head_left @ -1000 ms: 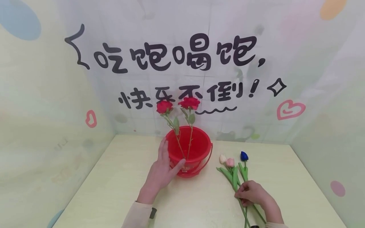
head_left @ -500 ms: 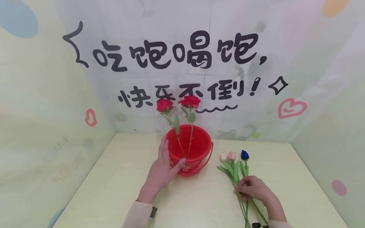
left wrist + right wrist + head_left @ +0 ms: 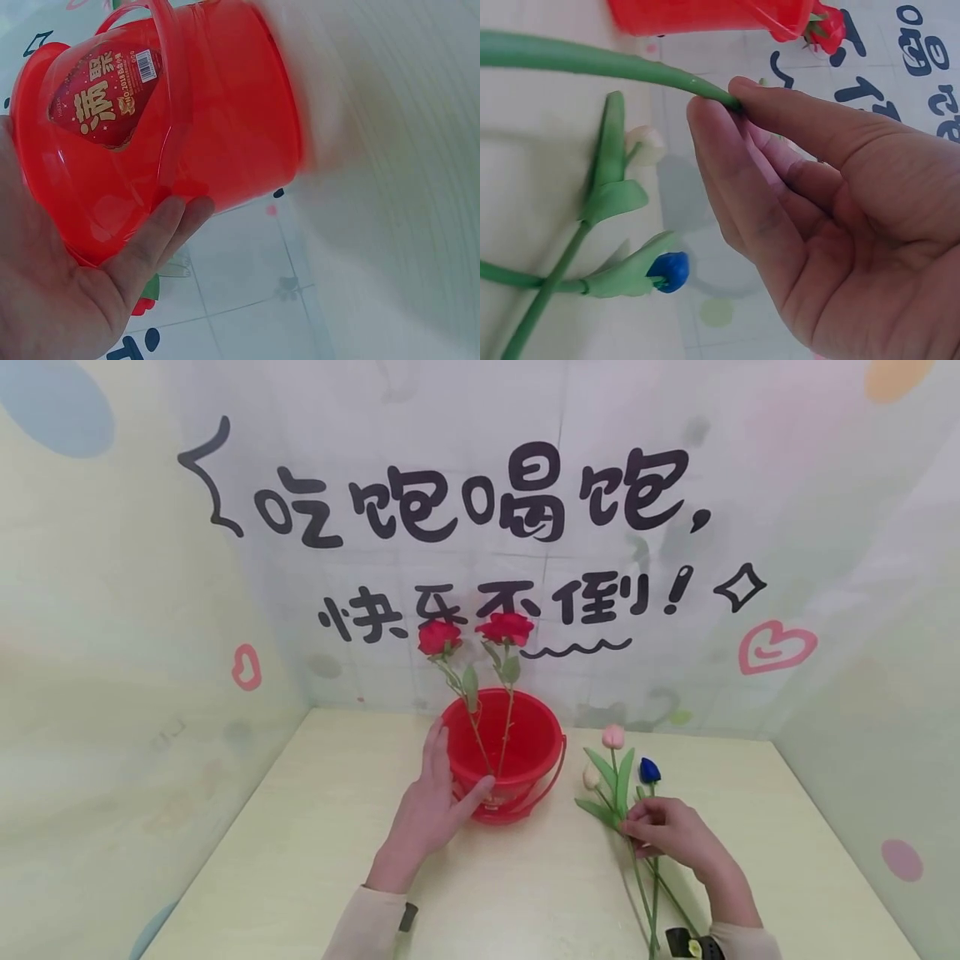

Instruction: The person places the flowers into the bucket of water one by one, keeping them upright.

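My left hand [image 3: 423, 814] rests with extended fingers against the left side of the red bucket [image 3: 540, 727], its thumb at the front rim. In the left wrist view the bucket wall [image 3: 232, 120] carries a printed label [image 3: 105, 94]. Two red roses, a left rose [image 3: 439, 637] and a right rose [image 3: 506, 628], stand in the bucket. My right hand [image 3: 678, 835] pinches the green stem [image 3: 645, 69] of a pink tulip [image 3: 613, 737] between thumb and fingertips. Beneath it lie a white tulip [image 3: 592, 777] and a blue tulip [image 3: 649, 770], their stems crossing.
The light wooden table [image 3: 300, 860] is enclosed by printed walls, with a back wall [image 3: 420, 410] of large black lettering close behind the bucket. The bucket's handle [image 3: 551, 785] hangs down on its right side.
My right hand has moved forward with the pink tulip, whose bloom now stands ahead of the white and blue ones. My left hand has stayed at the bucket.
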`<state>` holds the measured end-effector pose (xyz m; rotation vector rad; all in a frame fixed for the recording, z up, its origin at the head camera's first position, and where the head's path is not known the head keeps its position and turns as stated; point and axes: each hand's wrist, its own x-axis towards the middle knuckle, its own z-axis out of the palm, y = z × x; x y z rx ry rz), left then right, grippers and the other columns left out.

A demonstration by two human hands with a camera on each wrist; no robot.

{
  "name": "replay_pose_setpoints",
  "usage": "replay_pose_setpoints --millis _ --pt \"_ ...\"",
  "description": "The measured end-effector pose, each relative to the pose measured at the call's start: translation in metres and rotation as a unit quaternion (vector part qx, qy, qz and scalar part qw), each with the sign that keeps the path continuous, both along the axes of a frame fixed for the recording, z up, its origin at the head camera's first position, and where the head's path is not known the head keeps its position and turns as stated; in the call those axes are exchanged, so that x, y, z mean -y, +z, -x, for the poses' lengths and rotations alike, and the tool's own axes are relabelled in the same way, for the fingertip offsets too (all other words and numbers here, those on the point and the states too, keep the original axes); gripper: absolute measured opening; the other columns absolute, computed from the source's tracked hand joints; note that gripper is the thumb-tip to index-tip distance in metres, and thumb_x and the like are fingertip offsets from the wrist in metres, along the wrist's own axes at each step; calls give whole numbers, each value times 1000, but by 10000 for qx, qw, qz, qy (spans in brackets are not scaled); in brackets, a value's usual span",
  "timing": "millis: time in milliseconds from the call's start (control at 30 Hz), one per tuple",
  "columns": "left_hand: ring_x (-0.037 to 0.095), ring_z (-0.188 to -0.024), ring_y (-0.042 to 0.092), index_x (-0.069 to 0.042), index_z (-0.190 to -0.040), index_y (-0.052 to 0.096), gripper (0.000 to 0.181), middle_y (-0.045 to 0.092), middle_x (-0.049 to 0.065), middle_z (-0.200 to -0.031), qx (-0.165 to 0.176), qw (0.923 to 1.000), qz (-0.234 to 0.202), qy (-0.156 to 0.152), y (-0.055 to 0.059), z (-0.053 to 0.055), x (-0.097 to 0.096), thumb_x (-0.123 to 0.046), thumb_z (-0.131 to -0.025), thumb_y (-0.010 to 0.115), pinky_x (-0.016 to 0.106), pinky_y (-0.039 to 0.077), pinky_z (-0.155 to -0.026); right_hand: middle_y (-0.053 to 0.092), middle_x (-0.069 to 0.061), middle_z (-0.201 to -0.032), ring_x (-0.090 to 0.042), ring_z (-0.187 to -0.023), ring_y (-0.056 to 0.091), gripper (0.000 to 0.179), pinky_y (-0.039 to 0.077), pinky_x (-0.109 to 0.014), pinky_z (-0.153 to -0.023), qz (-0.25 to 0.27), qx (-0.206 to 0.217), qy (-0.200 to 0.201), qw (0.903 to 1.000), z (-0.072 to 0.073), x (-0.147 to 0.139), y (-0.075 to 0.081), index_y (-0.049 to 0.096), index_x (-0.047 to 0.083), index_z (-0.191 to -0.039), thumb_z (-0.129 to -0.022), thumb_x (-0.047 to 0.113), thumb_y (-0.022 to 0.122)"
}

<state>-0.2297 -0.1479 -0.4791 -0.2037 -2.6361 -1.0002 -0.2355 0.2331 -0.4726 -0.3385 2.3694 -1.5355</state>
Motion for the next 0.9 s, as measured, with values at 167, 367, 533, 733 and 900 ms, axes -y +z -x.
replay_pose_setpoints --millis 167,367,533,733,900 --pt "24 -127 60 -24 -170 1 119 31 1 -166 -31 10000 21 -1 0 -1 0 -65 -88 76 40 64 -84 71 -14 -88 -21 -77 72 23 65 -39 -72 161 -352 -74 9992 5 4 12 67 -11 -109 -101 9 72" --pt "23 -126 60 -26 -170 1 120 35 -1 -164 -19 10000 -89 -1 0 -1 0 -63 -87 78 40 64 -83 73 -14 -92 -26 -81 73 26 64 -34 -74 160 -634 -390 9971 7 14 32 68 -8 -110 -100 15 75" --pt "23 -129 58 -27 -170 1 120 34 -2 -164 -18 9999 -132 12 1 -2 0 -63 -86 78 41 64 -84 74 -17 -96 -25 -82 73 26 64 -33 -75 239 -825 -471 9952 9 20 45 68 -7 -110 -100 16 75" --pt "22 -130 57 -28 -170 1 119 34 -3 -164 -3 9999 -159 18 -1 -1 0 -66 -86 77 41 64 -85 75 -15 -98 -25 -83 74 27 65 -36 -78 371 -930 -496 9937 8 25 54 68 -7 -111 -99 16 76" --pt "22 -130 57 -30 -170 -1 120 34 -5 -163 22 9999 -147 13 -2 -2 0 -68 -86 75 41 64 -85 75 -11 -96 -24 -82 74 26 65 -37 -79 429 -1144 -574 9908 7 29 59 69 -6 -110 -99 16 77"
